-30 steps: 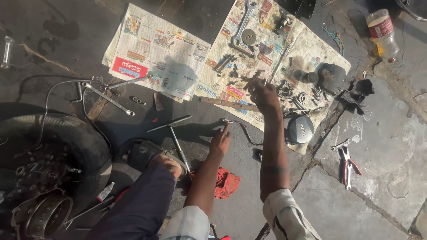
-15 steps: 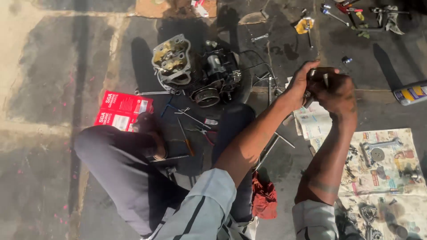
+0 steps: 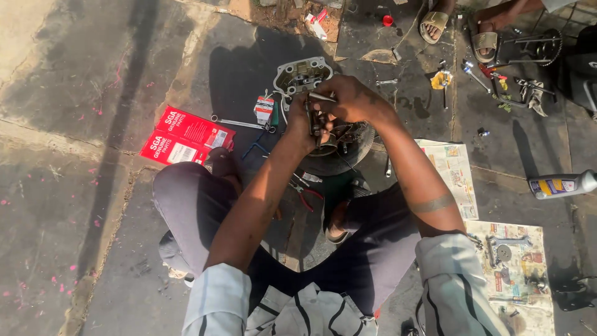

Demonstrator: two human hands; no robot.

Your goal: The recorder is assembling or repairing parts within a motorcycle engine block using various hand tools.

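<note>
At the far left the ground is stained concrete [image 3: 93,81] with cracks and pink flecks. Next comes a pair of flat red boxes [image 3: 185,135] lying side by side, and just right of them a spanner [image 3: 239,123] rests flat on the ground, its end near a small white and red packet [image 3: 264,109]. The person squats over the work, with the left knee [image 3: 186,199] near the red boxes. The left hand [image 3: 303,124] is clenched around a small dark metal part [image 3: 315,119], held upright above an engine [image 3: 333,140] that sits on the ground between the feet. Behind the hands a grey engine cover [image 3: 298,73] lies open side up, touching or just behind the engine. The right hand [image 3: 349,99] is closed too, gripping a thin metal tool [image 3: 322,97] whose tip meets the top of the part in the left hand. Red-handled pliers [image 3: 308,198] lie on the ground under the left forearm. Further right a sheet of newspaper [image 3: 457,174] lies by the right elbow, and another sheet [image 3: 516,274] below it bears spanners and small parts. Loose tools [image 3: 497,81] are scattered at the upper right, near another person's sandalled feet [image 3: 457,31]. A plastic bottle [image 3: 559,185] lies on its side at the far right.
</note>
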